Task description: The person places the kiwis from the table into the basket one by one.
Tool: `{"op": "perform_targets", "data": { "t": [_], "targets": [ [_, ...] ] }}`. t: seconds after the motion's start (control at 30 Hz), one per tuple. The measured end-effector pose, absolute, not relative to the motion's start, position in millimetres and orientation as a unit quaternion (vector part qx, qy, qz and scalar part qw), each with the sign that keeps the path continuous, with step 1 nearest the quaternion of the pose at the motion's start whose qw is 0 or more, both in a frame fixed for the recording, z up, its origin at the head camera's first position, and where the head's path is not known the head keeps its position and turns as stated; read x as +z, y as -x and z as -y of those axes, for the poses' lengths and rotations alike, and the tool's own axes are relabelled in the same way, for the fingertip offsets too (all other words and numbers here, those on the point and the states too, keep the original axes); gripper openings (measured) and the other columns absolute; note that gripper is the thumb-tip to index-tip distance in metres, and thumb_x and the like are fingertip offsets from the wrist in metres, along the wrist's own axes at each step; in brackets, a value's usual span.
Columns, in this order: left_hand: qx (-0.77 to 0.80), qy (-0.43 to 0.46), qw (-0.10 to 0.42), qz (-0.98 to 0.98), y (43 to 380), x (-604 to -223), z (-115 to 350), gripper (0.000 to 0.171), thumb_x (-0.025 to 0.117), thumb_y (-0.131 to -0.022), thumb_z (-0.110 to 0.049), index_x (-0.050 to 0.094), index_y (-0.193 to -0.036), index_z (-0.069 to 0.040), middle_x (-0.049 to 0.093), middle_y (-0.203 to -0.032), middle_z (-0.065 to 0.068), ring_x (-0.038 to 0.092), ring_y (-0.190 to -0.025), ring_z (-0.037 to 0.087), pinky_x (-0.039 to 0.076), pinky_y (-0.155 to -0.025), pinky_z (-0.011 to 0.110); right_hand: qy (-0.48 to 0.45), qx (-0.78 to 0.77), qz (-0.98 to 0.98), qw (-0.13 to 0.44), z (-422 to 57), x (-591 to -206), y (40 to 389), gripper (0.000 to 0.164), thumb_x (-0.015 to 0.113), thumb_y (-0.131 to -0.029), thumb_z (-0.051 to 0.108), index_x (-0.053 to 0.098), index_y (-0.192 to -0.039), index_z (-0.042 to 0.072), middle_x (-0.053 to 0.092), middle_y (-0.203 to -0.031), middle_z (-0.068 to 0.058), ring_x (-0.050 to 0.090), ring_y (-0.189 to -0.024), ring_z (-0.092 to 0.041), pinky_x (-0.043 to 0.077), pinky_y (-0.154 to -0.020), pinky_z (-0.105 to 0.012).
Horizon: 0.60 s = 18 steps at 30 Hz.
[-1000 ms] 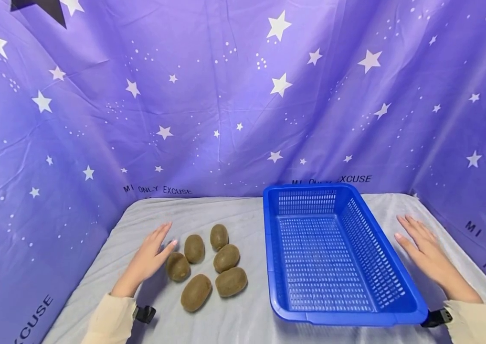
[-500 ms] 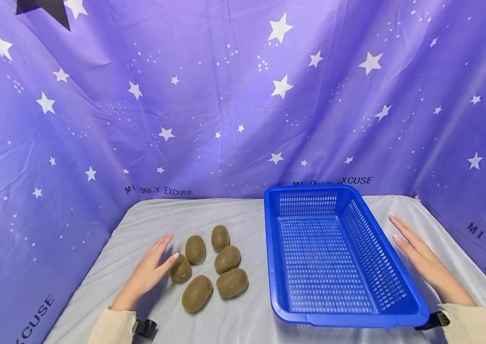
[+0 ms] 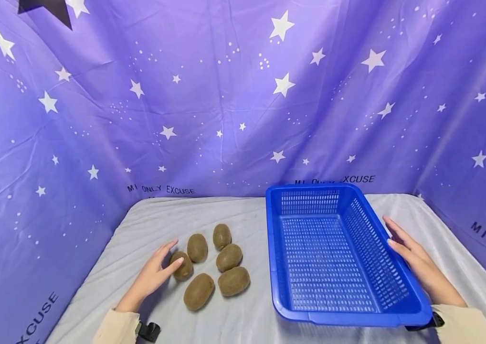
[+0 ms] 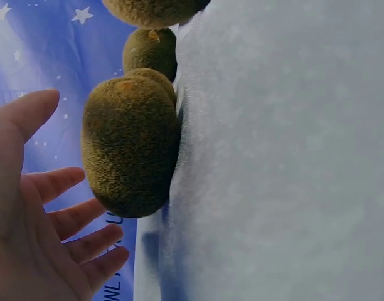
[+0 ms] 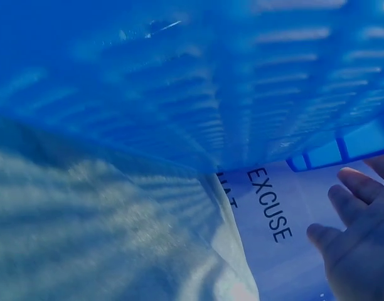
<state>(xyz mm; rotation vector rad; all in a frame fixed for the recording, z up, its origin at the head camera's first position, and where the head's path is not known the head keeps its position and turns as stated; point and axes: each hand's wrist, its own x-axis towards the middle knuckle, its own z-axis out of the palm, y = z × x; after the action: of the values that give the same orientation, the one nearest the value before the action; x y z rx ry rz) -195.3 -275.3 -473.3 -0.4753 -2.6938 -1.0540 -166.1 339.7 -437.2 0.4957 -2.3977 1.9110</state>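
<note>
Several brown fuzzy kiwifruits lie on the grey cloth, left of the middle in the head view. My left hand (image 3: 150,276) reaches around the leftmost kiwifruit (image 3: 184,271), its thumb over the near side and its fingers behind. In the left wrist view the fingers (image 4: 73,219) are spread, and a kiwifruit (image 4: 130,147) stands just beyond them; firm contact is not plain. On the right stands a blue plastic basket (image 3: 354,319) with slotted walls and nothing inside. At its right rim my right hand (image 3: 425,272) has extended fingers, the thumb at the rim.
Grey cloth (image 3: 256,229) covers the table and shows between the fruit and the basket. A purple star-printed curtain (image 3: 226,95) encloses the back and both sides. Another kiwifruit (image 3: 197,248) lies close behind the leftmost one.
My left hand has moved slightly right and toward the viewer, its thumb now over the leftmost kiwifruit. The right hand has moved left, up to the basket's rim. Basket and fruit stay put.
</note>
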Motion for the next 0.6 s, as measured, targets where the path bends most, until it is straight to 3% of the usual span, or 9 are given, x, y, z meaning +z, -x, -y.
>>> {"op": "perform_targets", "data": {
  "t": [0.2,0.43,0.53,0.6],
  "targets": [
    [-0.398,0.151,0.077,0.902,194.3,-478.1,272.4,0.060,0.069,-0.086,-0.022,0.046,-0.135,0.002,0.048,-0.136,0.021,0.046,-0.123,0.038,0.039,-0.099,0.050,-0.162,0.658,0.736,-0.009,-336.5,-436.2,165.0,0.057,0.031,-0.102,0.010,0.006,-0.153,0.017,0.024,-0.148,0.016,0.044,-0.115,0.009,0.045,-0.084,-0.014],
    [-0.422,0.159,0.048,0.891,191.8,-473.0,267.8,0.066,0.076,-0.079,-0.016,0.045,-0.133,0.007,0.051,-0.132,0.023,0.051,-0.115,0.031,0.046,-0.090,0.031,-0.161,0.661,0.732,-0.032,-336.9,-436.5,164.0,0.057,0.030,-0.102,0.009,0.005,-0.153,0.020,0.018,-0.150,0.014,0.050,-0.111,0.003,0.053,-0.078,-0.026],
    [-0.415,0.158,0.043,0.895,191.2,-473.4,267.9,0.070,0.078,-0.075,-0.010,0.044,-0.133,0.009,0.050,-0.131,0.026,0.051,-0.114,0.034,0.046,-0.089,0.034,-0.170,0.670,0.722,-0.036,-336.9,-438.0,163.5,0.058,0.029,-0.102,0.007,0.005,-0.153,0.019,0.020,-0.149,0.014,0.054,-0.110,-0.002,0.054,-0.077,-0.030],
    [-0.412,0.157,0.040,0.897,193.5,-478.5,271.1,0.072,0.079,-0.074,-0.009,0.044,-0.133,0.009,0.050,-0.131,0.026,0.051,-0.113,0.034,0.046,-0.088,0.034,-0.177,0.668,0.722,-0.030,-336.6,-438.7,164.1,0.058,0.029,-0.101,0.004,0.005,-0.153,0.018,0.017,-0.151,0.013,0.051,-0.113,0.000,0.053,-0.079,-0.027]
  ]
}}
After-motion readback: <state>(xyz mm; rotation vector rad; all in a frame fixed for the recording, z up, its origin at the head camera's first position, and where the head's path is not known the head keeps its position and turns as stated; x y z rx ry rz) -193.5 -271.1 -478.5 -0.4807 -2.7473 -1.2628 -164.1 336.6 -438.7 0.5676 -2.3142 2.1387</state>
